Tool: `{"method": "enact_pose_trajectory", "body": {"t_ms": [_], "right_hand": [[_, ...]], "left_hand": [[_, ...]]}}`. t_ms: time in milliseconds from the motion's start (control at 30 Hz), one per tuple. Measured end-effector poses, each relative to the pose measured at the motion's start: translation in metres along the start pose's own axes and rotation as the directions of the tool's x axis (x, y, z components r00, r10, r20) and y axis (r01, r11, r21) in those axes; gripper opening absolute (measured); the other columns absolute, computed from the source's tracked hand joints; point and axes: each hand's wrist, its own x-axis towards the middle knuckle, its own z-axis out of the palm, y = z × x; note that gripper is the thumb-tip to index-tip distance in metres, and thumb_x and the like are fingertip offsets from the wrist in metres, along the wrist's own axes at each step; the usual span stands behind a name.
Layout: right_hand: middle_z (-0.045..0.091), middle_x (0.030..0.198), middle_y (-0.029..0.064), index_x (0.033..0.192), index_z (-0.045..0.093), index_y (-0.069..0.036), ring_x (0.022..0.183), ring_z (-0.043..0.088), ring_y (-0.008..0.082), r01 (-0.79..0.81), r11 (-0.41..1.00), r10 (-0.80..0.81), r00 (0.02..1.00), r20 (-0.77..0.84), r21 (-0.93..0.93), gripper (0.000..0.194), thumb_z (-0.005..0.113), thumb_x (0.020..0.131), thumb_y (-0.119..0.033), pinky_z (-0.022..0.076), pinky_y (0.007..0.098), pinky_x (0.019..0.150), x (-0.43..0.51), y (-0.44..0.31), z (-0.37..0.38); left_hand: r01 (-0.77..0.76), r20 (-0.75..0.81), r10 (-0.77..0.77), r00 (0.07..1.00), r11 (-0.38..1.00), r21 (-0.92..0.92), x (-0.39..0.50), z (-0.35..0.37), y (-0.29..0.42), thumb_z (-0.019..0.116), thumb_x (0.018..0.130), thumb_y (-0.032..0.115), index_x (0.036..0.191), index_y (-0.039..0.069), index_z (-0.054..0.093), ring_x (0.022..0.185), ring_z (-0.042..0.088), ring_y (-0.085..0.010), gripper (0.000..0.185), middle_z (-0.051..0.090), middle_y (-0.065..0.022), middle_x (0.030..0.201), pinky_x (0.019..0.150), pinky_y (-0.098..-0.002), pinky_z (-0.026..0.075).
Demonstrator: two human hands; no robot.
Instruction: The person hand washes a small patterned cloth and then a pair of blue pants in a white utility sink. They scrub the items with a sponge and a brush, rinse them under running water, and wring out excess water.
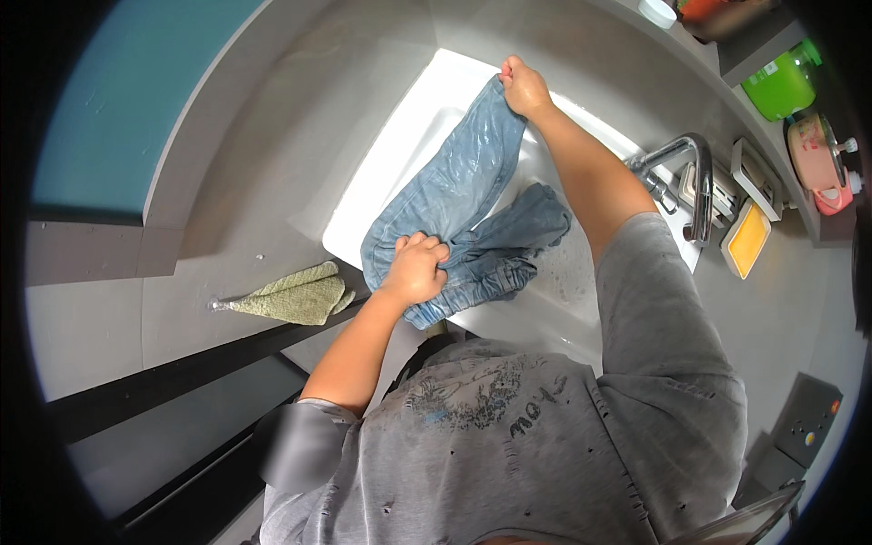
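Observation:
Wet blue denim trousers [463, 170] lie spread over a white laundry sink [381, 163], one leg stretched out towards the far rim. My right hand [524, 87] grips the end of that leg near the sink's far edge. Lower down and to the left, my left hand [414, 269] is closed on bunched denim close to the elasticated waistband. The other leg lies crumpled in the basin, where some suds and water show.
A chrome faucet [698, 177] arches at the sink's right. Beside it are soap dishes, one with a yellow soap bar [746, 238]. A shelf holds a green bottle [783, 85] and a pink container [814, 153]. A green cloth [300, 294] hangs at the left.

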Motion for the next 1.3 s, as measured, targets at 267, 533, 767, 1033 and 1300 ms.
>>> {"method": "enact_pose_trajectory", "body": {"t_ms": [267, 533, 767, 1033, 1300], "right_hand": [[0.067, 0.088, 0.0194, 0.099, 0.066, -0.007, 0.093, 0.065, 0.0371, -0.017, 0.978, 0.034, 0.996, 0.08, -0.209, 0.023, 0.066, 0.086, -0.025, 0.0514, 0.0456, 0.082, -0.074, 0.03, 0.03], [0.065, 0.083, 0.0074, 0.104, 0.068, -0.006, 0.079, 0.063, 0.0219, -0.224, 0.957, 0.169, 0.947, 0.272, 0.183, 0.045, 0.085, 0.071, -0.032, 0.0515, 0.0339, 0.073, -0.17, 0.075, 0.058], [0.067, 0.082, 0.0044, 0.112, 0.069, -0.002, 0.076, 0.063, 0.0119, -0.166, 0.894, 0.122, 0.984, 0.129, 0.417, 0.038, 0.081, 0.079, -0.017, 0.0521, 0.0272, 0.071, -0.202, 0.075, 0.077], [0.073, 0.091, 0.0115, 0.109, 0.069, 0.004, 0.076, 0.07, 0.0159, -0.363, 0.629, 0.377, 0.916, 0.138, 0.687, 0.024, 0.068, 0.088, -0.008, 0.0556, 0.0274, 0.07, -0.211, 0.078, 0.097], [0.069, 0.102, 0.0153, 0.114, 0.062, 0.008, 0.086, 0.069, 0.0196, -0.391, 0.282, 0.507, 0.836, 0.21, 0.876, 0.028, 0.066, 0.091, -0.009, 0.0576, 0.029, 0.077, -0.215, 0.127, 0.051]], "left_hand": [[0.143, -0.071, -0.15, 0.986, 0.985, -0.101, 0.041, 0.0, -0.028, 0.063, 0.085, 0.022, 0.1, 0.008, 0.067, 0.117, 0.053, -0.0324, 0.021, 0.066, -0.0088, 0.107, 0.094, -0.0514, 0.039], [0.217, 0.2, -0.313, 0.928, 0.893, 0.394, 0.053, 0.017, -0.033, 0.042, 0.091, 0.07, 0.156, 0.014, 0.026, 0.152, 0.007, -0.0227, 0.088, 0.016, 0.0011, 0.165, 0.122, -0.051, 0.003], [0.363, 0.146, -0.46, 0.876, 0.828, 0.428, 0.05, 0.011, -0.016, 0.048, 0.081, 0.079, 0.156, 0.011, 0.022, 0.152, 0.007, -0.025, 0.104, 0.016, -0.0011, 0.165, 0.122, -0.0524, 0.006], [0.349, 0.145, -0.45, 0.881, 0.825, 0.444, 0.05, 0.014, -0.024, 0.053, 0.082, 0.074, 0.157, 0.014, 0.02, 0.153, 0.006, -0.0246, 0.102, 0.013, 0.0002, 0.165, 0.122, -0.0521, 0.007], [0.353, 0.122, -0.434, 0.893, 0.841, 0.409, 0.05, 0.013, -0.025, 0.059, 0.082, 0.063, 0.157, 0.014, 0.021, 0.152, 0.007, -0.026, 0.097, 0.015, -0.0009, 0.165, 0.121, -0.0536, 0.009]]}}
